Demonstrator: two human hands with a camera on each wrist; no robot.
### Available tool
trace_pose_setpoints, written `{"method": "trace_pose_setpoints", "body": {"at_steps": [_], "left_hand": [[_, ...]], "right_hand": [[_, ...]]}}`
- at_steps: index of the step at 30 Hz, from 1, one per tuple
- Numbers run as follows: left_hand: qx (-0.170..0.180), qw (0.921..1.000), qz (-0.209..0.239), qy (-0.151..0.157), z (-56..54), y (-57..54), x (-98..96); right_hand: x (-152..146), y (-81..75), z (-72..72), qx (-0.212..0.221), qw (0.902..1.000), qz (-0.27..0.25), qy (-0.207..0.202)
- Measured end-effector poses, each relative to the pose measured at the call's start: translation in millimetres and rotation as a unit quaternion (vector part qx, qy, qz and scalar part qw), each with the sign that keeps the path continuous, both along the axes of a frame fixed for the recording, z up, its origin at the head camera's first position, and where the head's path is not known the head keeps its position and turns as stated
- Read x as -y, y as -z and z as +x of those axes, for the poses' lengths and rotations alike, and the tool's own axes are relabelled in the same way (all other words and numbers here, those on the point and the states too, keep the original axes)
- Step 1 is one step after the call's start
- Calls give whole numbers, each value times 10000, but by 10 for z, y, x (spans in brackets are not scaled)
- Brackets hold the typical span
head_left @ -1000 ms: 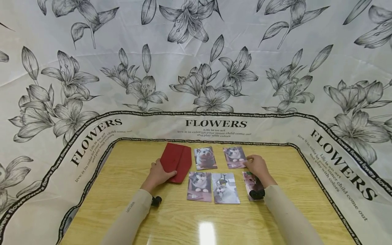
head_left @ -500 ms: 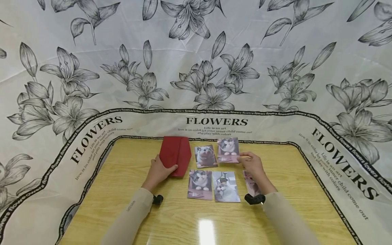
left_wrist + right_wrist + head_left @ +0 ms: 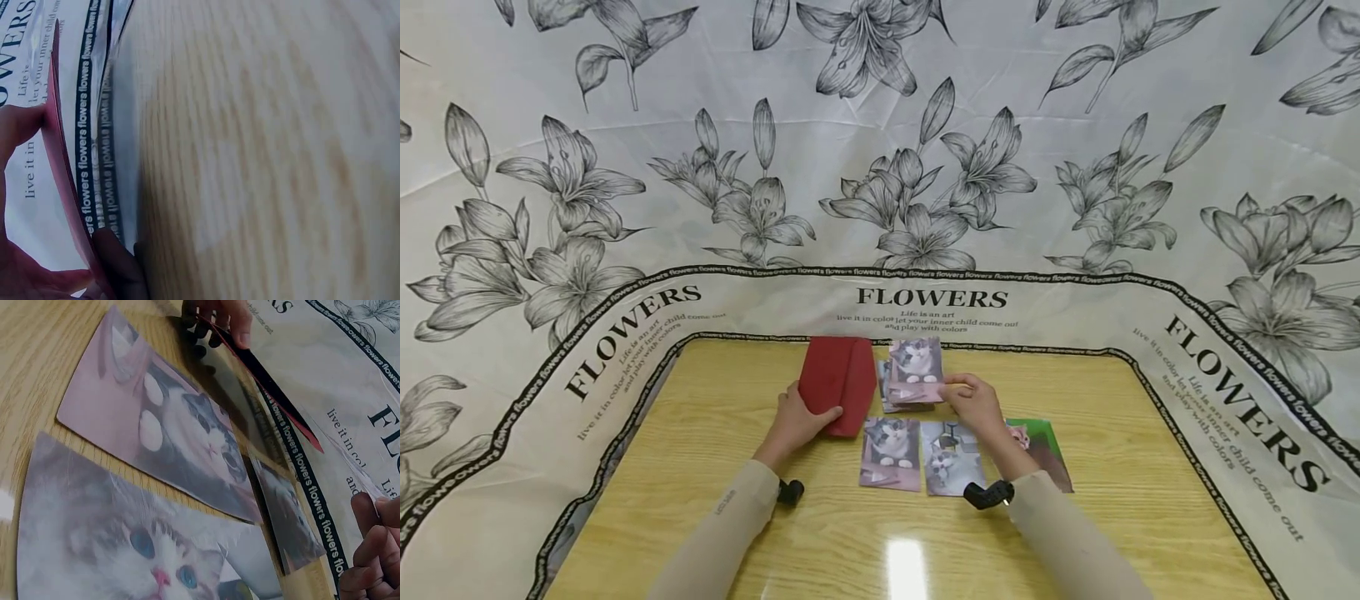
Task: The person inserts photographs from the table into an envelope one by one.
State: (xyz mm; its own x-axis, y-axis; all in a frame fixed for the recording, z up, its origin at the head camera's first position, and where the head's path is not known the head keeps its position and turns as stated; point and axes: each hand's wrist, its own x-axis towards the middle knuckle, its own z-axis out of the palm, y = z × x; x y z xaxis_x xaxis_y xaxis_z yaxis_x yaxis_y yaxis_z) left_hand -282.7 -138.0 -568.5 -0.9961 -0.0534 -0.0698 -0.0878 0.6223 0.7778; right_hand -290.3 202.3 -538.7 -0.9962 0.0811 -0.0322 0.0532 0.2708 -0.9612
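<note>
My left hand (image 3: 793, 425) holds a red envelope (image 3: 846, 379) by its lower left part, thumb across the front; in the left wrist view the envelope (image 3: 59, 147) is tilted up off the table. Between thumb and fingers my right hand (image 3: 976, 406) pinches the lower right corner of a cat photo card (image 3: 915, 367). That card hangs just right of the envelope and covers most of a hamster photo card (image 3: 885, 390) on the table. In the right wrist view, the hamster card (image 3: 290, 512) lies flat, with the raised card's thin edge above it.
Nearer me lie a grey-and-white cat photo card (image 3: 890, 454) and a blue-eyed cat photo card (image 3: 943, 457). Further right is a green-backed cat photo card (image 3: 1047, 450), partly behind the right forearm. A flower-printed curtain (image 3: 925, 317) borders the wooden table (image 3: 700, 442).
My right hand has lifted the cat photo card from the back right and carried it left, over the hamster card toward the envelope. The left hand has raised the envelope slightly.
</note>
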Motion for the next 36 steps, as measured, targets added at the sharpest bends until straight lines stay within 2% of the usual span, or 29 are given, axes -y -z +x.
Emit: {"method": "trace_pose_setpoints", "body": {"at_steps": [7,15,27,36], "left_hand": [[107,9999,-18,-31,-1,5,1],[47,9999,-73,-74,2,-15,-17],[-34,10000,47,-67,17,-111,-25],[-98,9999,-89,-27,-27,-85,-24]], "right_hand": [[285,39,-86,318,9988,-382,-33],[496,67,-143,355,9979,-538,24],[786,44,-265,310,9986,-418,55],[990,59,-298,234,9992,-335,-44]]}}
